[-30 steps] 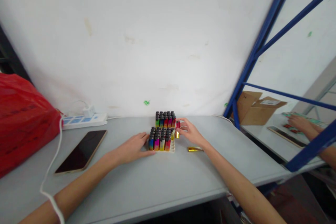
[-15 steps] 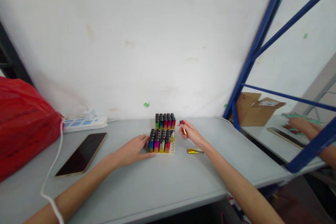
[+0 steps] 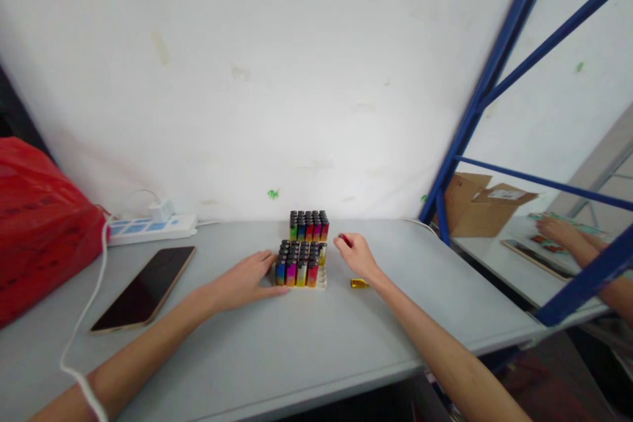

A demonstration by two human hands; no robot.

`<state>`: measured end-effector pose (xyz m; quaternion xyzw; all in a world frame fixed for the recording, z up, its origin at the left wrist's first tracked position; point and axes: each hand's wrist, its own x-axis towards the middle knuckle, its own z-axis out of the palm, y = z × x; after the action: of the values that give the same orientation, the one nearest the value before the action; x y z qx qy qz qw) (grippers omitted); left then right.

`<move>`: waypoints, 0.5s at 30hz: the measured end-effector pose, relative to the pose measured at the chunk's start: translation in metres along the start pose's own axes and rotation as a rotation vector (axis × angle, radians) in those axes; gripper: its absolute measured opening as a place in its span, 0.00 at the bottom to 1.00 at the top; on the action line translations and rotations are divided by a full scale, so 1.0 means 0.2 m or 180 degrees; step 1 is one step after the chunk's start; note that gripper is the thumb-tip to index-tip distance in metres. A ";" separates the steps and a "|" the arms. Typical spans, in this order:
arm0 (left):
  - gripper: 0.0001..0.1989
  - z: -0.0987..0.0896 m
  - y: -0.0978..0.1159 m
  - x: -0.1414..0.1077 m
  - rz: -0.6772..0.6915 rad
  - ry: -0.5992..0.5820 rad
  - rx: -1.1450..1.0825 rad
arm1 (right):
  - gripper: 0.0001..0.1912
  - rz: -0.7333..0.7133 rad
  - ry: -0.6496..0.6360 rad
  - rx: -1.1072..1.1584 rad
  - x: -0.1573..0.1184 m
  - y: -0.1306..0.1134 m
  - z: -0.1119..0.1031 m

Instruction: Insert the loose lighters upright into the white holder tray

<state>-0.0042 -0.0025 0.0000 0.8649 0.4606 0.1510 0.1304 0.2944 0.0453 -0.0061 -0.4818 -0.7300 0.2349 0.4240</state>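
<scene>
A pale tray point(image 3: 321, 282) holds several upright lighters point(image 3: 297, 264) in bright colours with black tops. Its right-hand column shows bare slots at the front and a yellow lighter point(image 3: 322, 254) at the back. My left hand point(image 3: 250, 280) grips the tray's left side, thumb along the front and fingers at the left edge. Just right of the tray, my right hand point(image 3: 359, 256) is closed around a lighter point(image 3: 345, 239); only its dark reddish end shows. A gold-yellow lighter point(image 3: 359, 283) lies flat below that hand, partly hidden by the wrist.
Behind stands a second block of lighters point(image 3: 309, 225), near the wall. To the left are a phone point(image 3: 146, 289), a power strip point(image 3: 153, 229) with a white cable and a red bag point(image 3: 44, 231). A blue metal frame point(image 3: 457, 165) rises at right; a co-worker's hand point(image 3: 558, 232) is beyond it.
My right hand has turned over, hiding more of the lighter it holds, and covers more of the lying one. The left hand stays at the tray. The whole view has shifted slightly.
</scene>
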 end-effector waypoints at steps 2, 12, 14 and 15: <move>0.29 0.00 0.00 0.00 0.0028 0.0047 -0.0013 | 0.23 -0.0072 -0.0011 -0.0014 0.00 0.00 0.00; 0.34 0.03 -0.03 0.01 0.0059 0.0075 -0.0156 | 0.21 -0.0981 -0.0526 -0.0542 -0.04 -0.10 -0.15; 0.34 0.03 -0.03 0.01 0.0037 0.0088 -0.0210 | 0.22 -0.1158 -0.0602 -0.0872 -0.04 -0.10 -0.19; 0.34 0.03 -0.03 0.01 0.0037 0.0099 -0.0217 | 0.23 -0.1148 -0.0663 -0.0992 -0.04 -0.10 -0.20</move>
<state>-0.0063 0.0022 -0.0068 0.8602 0.4521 0.1808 0.1517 0.3203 0.0259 0.0274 -0.3765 -0.8713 0.0885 0.3022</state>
